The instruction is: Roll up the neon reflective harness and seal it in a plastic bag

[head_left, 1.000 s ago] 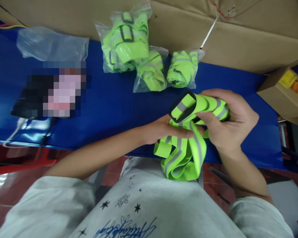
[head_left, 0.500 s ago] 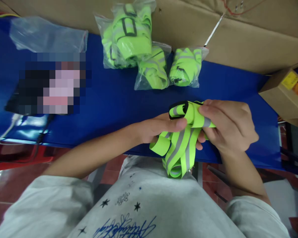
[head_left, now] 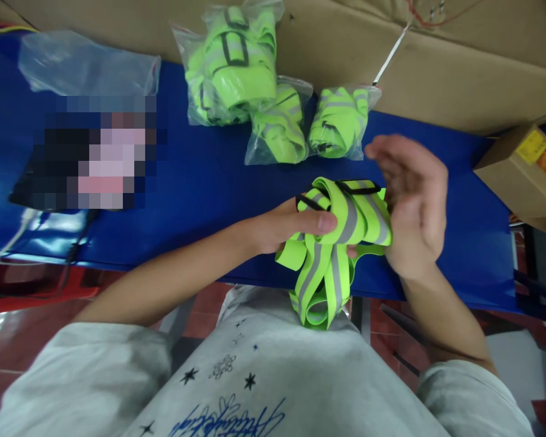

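A bundle of neon-yellow reflective strap [head_left: 346, 218] with grey stripes and black buckle parts is gathered in front of me, over the table's near edge. My left hand [head_left: 300, 227] grips its left side, thumb on top and the other fingers mostly hidden behind. Loops of the strap hang below toward my shirt. At the bundle's right end is my right hand [head_left: 412, 206], its fingers raised and stretched out and the palm side close against the strap. Whether the palm touches the strap I cannot tell.
Several clear bags of similar straps [head_left: 241, 67] lie at the back of the blue table [head_left: 200, 176]. An empty-looking plastic bag [head_left: 86, 64] rests at the far left, above a blurred-out dark object [head_left: 59, 164] with cables. At right stands a cardboard box [head_left: 514, 170].
My right hand has let go of the strap's top and lifted, fingers now stretched out. The bundle has shifted slightly and its right end has spread. My left hand keeps its hold.
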### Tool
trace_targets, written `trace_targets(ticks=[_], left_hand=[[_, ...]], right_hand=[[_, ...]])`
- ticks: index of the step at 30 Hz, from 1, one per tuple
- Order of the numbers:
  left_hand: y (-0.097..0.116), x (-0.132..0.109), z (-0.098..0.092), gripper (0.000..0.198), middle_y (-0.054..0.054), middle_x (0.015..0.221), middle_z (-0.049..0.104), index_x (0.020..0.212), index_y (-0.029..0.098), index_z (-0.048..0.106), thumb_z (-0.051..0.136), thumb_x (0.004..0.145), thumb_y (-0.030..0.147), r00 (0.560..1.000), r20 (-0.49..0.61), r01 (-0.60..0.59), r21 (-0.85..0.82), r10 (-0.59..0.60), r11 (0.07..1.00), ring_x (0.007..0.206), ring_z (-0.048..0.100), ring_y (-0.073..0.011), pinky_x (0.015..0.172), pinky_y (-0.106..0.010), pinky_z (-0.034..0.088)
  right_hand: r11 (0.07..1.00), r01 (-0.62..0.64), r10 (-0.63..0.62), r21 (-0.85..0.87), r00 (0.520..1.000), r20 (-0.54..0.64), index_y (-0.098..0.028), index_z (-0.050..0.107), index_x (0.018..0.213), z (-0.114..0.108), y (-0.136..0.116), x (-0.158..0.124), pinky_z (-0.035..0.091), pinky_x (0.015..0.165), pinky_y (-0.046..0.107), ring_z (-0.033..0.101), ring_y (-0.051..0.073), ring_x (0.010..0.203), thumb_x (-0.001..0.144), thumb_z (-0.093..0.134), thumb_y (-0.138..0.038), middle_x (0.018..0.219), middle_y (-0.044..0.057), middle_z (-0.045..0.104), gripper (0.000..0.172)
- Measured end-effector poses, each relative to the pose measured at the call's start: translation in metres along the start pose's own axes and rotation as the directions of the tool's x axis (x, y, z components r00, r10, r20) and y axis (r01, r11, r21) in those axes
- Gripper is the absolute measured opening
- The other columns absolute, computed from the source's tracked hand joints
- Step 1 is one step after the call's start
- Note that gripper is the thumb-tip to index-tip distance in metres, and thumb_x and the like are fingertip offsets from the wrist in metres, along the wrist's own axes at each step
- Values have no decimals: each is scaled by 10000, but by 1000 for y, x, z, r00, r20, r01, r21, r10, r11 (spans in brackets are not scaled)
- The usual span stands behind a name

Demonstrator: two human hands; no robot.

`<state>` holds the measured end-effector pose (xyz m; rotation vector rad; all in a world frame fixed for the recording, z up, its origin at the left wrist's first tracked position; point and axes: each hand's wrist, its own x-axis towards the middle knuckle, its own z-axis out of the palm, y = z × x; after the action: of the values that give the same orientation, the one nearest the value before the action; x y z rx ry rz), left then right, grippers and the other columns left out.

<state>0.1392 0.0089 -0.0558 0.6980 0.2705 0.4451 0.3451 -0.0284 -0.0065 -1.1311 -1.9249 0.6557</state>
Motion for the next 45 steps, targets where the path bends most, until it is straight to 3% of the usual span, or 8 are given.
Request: trace_targets(ticks=[7, 11, 17, 21, 28, 33, 38, 45], left_hand=[[4, 1, 3, 442, -56, 1018, 812, 1098, 205, 781, 972, 732, 363, 1000, -19, -8, 94, 10, 996, 909, 797, -212, 856, -321, 649], [4, 3, 0, 892, -81, 1321, 731, 1469, 269, 588, 997, 679, 324, 989, -90, -89, 241, 113, 967, 1177, 732, -252, 983, -331, 602], [1, 1, -1, 1422, -115, 1482, 614, 1713, 318, -58, 961, 721, 296, 992, -19, -112, 365, 128, 924, 1318, 658, -320, 1078, -436, 555], [-1, 6, -1, 1359, -111, 1500, 621, 1709, 344, 155, 1015, 656, 329, 986, -73, -123, 306, 152, 944, 1322, 663, -303, 1095, -399, 556], [0, 9, 5, 499, -105, 1194, 791, 1177, 181, 744, 938, 783, 419, 998, 58, 18, 79, -23, 997, 1102, 762, -239, 984, -372, 613], [-7, 7, 5, 421, -102, 1004, 817, 1260, 157, 694, 832, 897, 318, 993, 78, 85, 66, -90, 994, 990, 780, -215, 956, -377, 606], [-5, 6, 5, 228, -119, 1035, 815, 1108, 126, 740, 760, 942, 281, 998, 50, 21, 60, -24, 998, 1001, 787, -222, 954, -374, 627], [-3, 7, 0, 151, -103, 1054, 795, 980, 114, 778, 712, 958, 248, 999, -15, -20, 430, 29, 902, 950, 781, -189, 871, -300, 657]], right_hand=[[965, -190, 106, 178, 911, 398, -346, 612, 1466, -19, 27, 11, 582, 1128, 460, 677, 281, 1322, 930, 750, -536, 1459, 36, 680, 585], [986, -65, 9, 154, 940, 340, -340, 685, 1361, -22, 25, 11, 488, 1225, 467, 546, 303, 1478, 875, 824, -467, 1543, 35, 615, 521], [957, -253, 194, 141, 921, 337, -268, 721, 1215, -23, 12, 13, 596, 675, 292, 720, 186, 802, 735, 939, -446, 995, -2, 782, 557], [891, -383, 331, 244, 915, 231, -266, 735, 1032, -17, 11, 11, 557, 562, 260, 676, 153, 694, 628, 1008, -368, 859, -37, 744, 498], [734, -378, 467, 564, 884, -15, -254, 716, 969, -5, 25, 10, 523, 488, 285, 629, 143, 587, 691, 965, -390, 790, -49, 704, 398], [975, -176, 214, 135, 905, -367, -248, 723, 990, -4, 25, 10, 497, 617, 281, 606, 136, 709, 707, 959, -368, 856, -34, 689, 388], [972, -9, -95, -234, 897, -432, -278, 726, 1042, -2, 12, 4, 533, 685, 296, 629, 156, 804, 672, 983, -302, 955, -22, 670, 452], [830, -213, 380, 515, 893, -243, -242, 770, 934, -16, 20, 12, 570, 661, 301, 638, 147, 708, 681, 967, -316, 844, -22, 710, 329]])
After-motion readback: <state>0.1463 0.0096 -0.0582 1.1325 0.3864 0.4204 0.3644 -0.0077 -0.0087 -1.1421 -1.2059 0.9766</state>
